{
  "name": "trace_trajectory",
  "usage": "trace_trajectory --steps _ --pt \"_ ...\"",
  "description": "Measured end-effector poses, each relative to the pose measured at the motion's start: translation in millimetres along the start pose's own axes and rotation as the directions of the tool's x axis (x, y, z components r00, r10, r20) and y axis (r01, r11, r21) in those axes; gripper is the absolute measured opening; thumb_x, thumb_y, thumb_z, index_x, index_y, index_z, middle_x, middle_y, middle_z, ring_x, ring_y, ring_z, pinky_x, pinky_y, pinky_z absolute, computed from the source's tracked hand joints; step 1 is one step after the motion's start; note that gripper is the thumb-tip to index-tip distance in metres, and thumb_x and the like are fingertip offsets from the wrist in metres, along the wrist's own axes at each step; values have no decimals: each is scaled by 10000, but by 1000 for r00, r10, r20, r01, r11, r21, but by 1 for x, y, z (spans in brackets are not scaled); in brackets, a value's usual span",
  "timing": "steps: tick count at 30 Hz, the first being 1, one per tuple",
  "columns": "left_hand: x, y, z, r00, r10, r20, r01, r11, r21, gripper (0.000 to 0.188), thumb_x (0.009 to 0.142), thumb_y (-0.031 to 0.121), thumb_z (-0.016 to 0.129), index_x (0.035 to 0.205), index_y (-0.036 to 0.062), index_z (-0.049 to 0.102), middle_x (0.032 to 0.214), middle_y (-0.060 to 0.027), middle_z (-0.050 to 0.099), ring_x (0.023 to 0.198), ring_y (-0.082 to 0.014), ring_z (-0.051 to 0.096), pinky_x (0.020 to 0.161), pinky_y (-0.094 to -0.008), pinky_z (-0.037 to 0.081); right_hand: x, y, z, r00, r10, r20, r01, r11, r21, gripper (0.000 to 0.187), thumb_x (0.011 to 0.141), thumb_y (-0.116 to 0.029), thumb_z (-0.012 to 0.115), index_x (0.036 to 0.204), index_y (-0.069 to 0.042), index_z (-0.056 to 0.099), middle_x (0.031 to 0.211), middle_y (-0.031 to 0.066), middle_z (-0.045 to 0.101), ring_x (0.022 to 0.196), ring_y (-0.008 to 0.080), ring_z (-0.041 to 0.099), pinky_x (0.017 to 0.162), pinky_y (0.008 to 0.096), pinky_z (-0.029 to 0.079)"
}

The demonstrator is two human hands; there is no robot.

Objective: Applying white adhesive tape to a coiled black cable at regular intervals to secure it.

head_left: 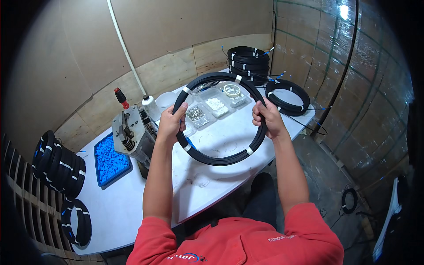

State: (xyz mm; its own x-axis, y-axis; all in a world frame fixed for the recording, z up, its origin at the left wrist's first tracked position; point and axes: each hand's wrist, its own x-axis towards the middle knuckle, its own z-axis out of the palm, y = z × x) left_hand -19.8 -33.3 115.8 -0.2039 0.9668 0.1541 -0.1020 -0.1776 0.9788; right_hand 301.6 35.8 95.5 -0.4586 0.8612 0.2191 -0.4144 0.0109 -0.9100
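Observation:
A coil of black cable, bound with several white tape bands, is held up in front of me over the white table. Its left side is gripped by my left hand, fingers wrapped round the bundle. On the opposite side my right hand closes round the coil in the same way. A short blue piece shows on the coil just below my left hand. Through the ring I see an open clear box of small metal parts and a box of small white pieces.
A metal bench machine stands left of my left forearm, beside a blue tray of small blue parts. Stacked black coils and a single coil lie at the back right. More coils sit at the far left. A white bottle stands behind.

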Motion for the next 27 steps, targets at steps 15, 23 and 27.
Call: trace_trajectory --steps 15,23,27 --pt "-29 13 13 987 136 85 -116 972 -205 260 972 169 596 1213 73 615 830 -52 564 638 -140 564 584 -278 467 2 17 7 937 33 -347 -1 996 95 498 964 -334 652 1341 -138 392 883 50 539 618 102 501 452 208 402" --pt "-9 -4 -23 972 -199 128 213 972 -102 461 1035 476 399 1124 95 643 758 -9 616 454 -70 483 349 -216 351 -8 16 -30 986 164 16 -165 981 105 735 1009 -611 297 1484 -56 375 1195 173 632 993 245 683 769 367 592" --pt "-12 -5 -28 930 -336 149 362 911 -199 495 1022 541 391 1031 113 639 601 -18 561 381 -73 401 338 -196 266 -25 32 -49 972 84 218 -99 993 58 539 1053 -343 352 1508 -55 344 1198 165 635 961 213 682 774 334 569"
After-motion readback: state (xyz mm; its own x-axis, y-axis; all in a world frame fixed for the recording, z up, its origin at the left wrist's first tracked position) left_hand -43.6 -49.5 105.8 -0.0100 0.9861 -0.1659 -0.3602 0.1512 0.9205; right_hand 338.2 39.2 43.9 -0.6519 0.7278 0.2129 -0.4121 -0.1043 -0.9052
